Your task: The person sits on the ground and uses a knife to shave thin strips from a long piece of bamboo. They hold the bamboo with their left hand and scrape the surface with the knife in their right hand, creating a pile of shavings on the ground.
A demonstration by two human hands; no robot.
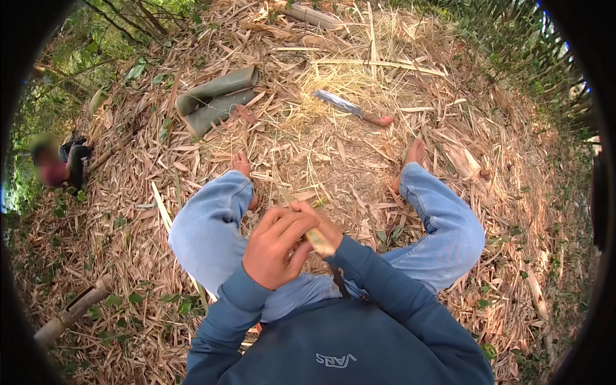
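My left hand (276, 247) is closed, its fingers bent over the front of my right hand. My right hand (327, 232) curls around a pale yellowish piece (318, 242) that looks like split bamboo. The piece's blunt near end shows between the hands, while a thin pale tip sticks out beyond the fingers on the far side. The hands hide its middle. Both hands are together above my lap, between my bent knees. Ahead of them, a machete (340, 102) with a reddish-brown handle lies on the ground among pale shavings.
A pair of dark green rubber boots (218, 102) lies ahead on the left. Dry leaves (308, 160) cover the ground around my bare feet. A cut bamboo pole (74, 311) lies at the lower left. Another person (61, 163) is low down at the far left.
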